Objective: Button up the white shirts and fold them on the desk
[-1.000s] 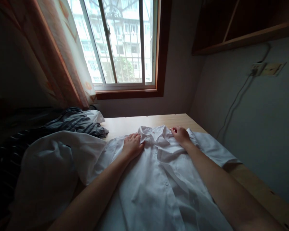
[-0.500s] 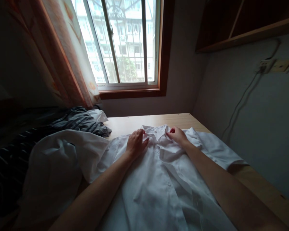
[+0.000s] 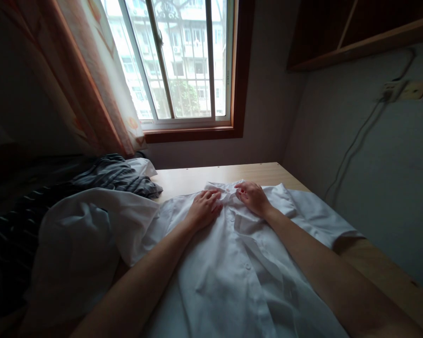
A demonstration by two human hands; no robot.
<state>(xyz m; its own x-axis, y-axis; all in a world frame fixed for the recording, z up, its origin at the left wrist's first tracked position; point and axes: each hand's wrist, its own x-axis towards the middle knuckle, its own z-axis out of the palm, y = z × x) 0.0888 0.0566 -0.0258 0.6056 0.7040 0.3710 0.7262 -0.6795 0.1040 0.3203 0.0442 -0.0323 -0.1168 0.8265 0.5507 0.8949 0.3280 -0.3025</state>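
A white button-up shirt lies front side up across the wooden table, its collar away from me and a row of buttons down the middle. My left hand rests on the left side of the collar, fingers stretched over the fabric and the thumb apart from them. Opposite it, my right hand has bent fingers at the right collar point and closes on the cloth there. Between the two hands shows part of the collar. The right fingertips are partly hidden.
Dark striped clothing is heaped on the left beside the shirt's sleeve. The light wooden table meets the wall under a window with an orange curtain. A cord hangs from a right-hand wall socket.
My right hand has moved left along the collar, toward the middle. My left hand has shifted slightly right, its fingers now flatter on the collar. The hands are closer together.
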